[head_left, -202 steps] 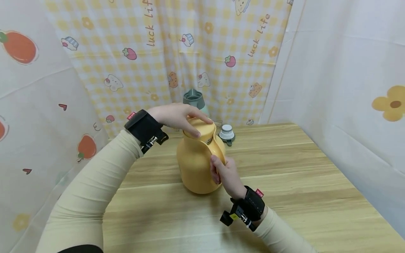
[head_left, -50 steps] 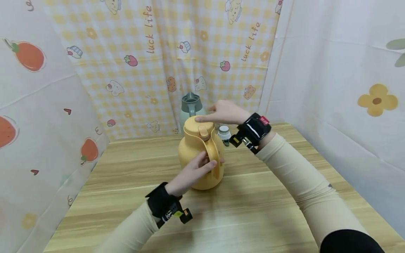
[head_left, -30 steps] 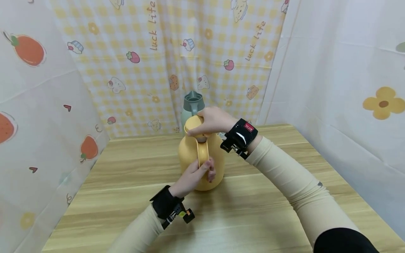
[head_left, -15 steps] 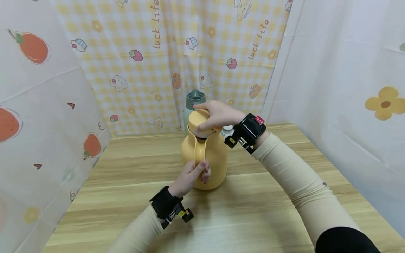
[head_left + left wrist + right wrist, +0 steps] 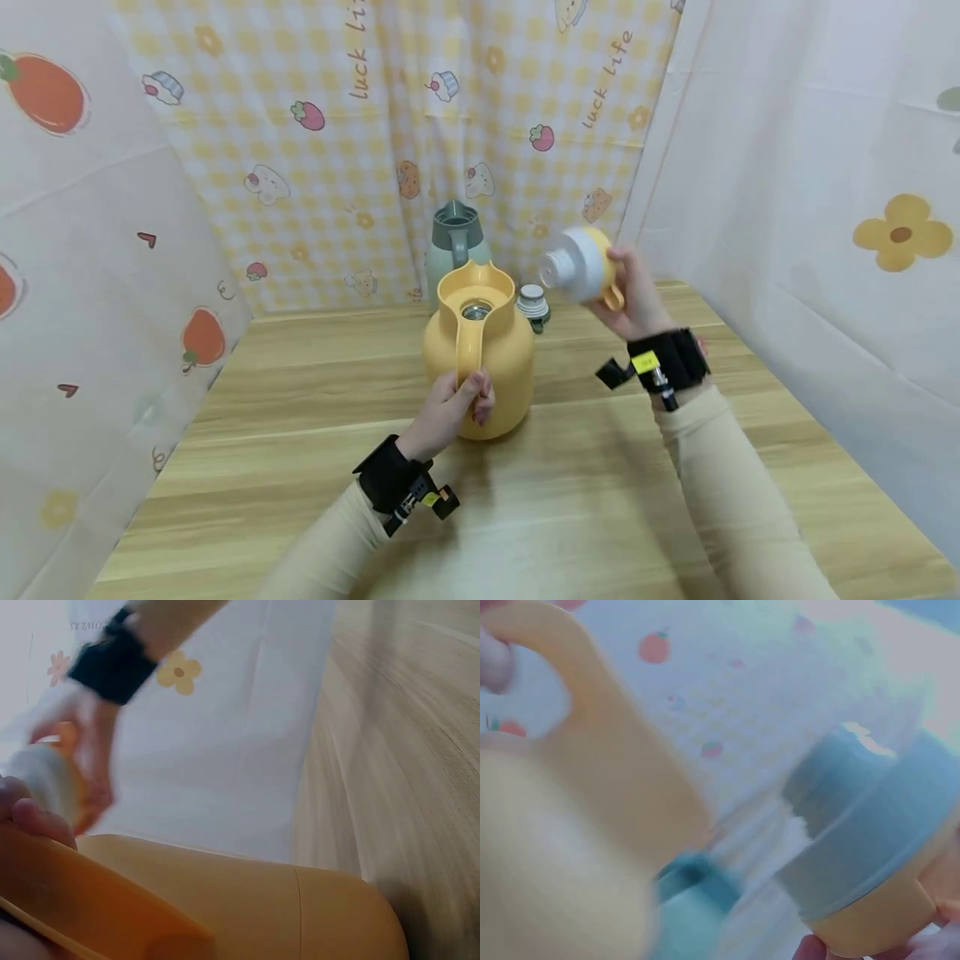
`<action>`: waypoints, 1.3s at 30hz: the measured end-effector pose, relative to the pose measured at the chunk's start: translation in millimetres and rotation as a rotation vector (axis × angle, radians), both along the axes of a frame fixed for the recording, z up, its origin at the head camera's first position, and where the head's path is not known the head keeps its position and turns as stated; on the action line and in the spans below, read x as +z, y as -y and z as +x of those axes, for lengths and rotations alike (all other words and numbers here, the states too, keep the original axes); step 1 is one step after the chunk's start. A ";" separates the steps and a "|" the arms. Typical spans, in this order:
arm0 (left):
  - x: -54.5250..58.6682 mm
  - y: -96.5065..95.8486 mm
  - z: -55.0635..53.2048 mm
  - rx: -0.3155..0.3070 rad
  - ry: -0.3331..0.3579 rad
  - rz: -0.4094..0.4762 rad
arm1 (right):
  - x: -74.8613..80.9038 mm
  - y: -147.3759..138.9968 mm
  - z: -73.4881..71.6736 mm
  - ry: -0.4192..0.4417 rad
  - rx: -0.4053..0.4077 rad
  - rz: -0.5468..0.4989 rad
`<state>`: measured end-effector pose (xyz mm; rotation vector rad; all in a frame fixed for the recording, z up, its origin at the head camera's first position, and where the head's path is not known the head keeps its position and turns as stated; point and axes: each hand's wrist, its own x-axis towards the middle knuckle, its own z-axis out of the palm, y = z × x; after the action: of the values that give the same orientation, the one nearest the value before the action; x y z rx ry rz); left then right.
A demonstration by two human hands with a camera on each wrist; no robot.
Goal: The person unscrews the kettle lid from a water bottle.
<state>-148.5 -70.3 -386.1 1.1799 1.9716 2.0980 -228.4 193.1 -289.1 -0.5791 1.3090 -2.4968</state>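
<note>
A yellow thermos jug [image 5: 510, 367] stands upright on the wooden table, its mouth uncovered and a shiny inner neck showing. My left hand [image 5: 444, 410] grips the jug's handle [image 5: 469, 342] with curled fingers. Up and to the right of the jug, my right hand [image 5: 636, 292] holds the jug's lid [image 5: 585, 265] by its yellow top. The lid is tilted, with its white threaded plug [image 5: 840, 780] facing left toward the jug. In the left wrist view the lid [image 5: 45, 776] and right hand are blurred.
Behind the yellow jug stands a green thermos jug [image 5: 457, 237] with its mouth uncovered. Its likely stopper, a white and green lid [image 5: 533, 305], lies on the table [image 5: 315, 358] just right of the jugs. Patterned curtains [image 5: 337, 167] hang behind and at both sides.
The hands have swapped places: earlier the left was on the lid and the right on the handle. The right hand has since turned the lid, lifted it off and carried it right.
</note>
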 end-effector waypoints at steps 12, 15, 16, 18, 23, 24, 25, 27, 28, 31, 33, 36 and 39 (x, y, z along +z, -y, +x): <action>3.8 1.4 -0.9 0.016 0.022 -0.031 | -155.1 -3.9 9.2 0.496 -0.047 -0.150; 4.4 3.8 -0.4 0.008 0.036 -0.020 | -173.3 10.2 9.2 0.420 -0.194 -0.052; 4.3 5.0 0.0 0.008 0.041 -0.018 | -178.1 14.8 9.6 0.379 -0.253 -0.008; 4.4 7.9 0.7 0.015 0.046 -0.015 | -185.5 23.1 10.4 0.307 -0.383 0.084; 4.8 18.4 5.4 0.067 0.046 -0.019 | -190.2 36.2 11.7 0.188 -0.579 0.341; 4.8 20.8 7.0 0.078 0.044 -0.020 | -190.9 37.5 11.8 0.169 -0.588 0.387; 4.6 23.1 8.0 0.087 0.043 -0.018 | -190.8 37.8 11.2 0.144 -0.588 0.415; 3.8 27.7 9.9 0.105 0.034 -0.016 | -192.4 37.8 10.4 0.097 -0.597 0.481; 3.5 30.0 10.9 0.113 0.029 -0.014 | -193.7 37.5 10.4 0.078 -0.595 0.491; 2.6 37.0 13.7 0.133 0.025 -0.014 | -196.3 36.9 11.3 0.043 -0.596 0.513; 2.2 41.0 15.2 0.152 0.026 -0.018 | -197.4 36.5 12.7 0.027 -0.612 0.553; 2.5 45.0 16.7 0.181 0.031 -0.024 | -198.5 36.1 14.1 0.002 -0.623 0.605; 3.3 45.7 18.2 0.213 0.033 -0.022 | -198.6 35.4 13.8 -0.021 -0.629 0.656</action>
<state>-130.4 -116.0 -382.8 0.9634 2.1876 2.1667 -214.6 157.7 -487.6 -0.0309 2.4577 -2.2189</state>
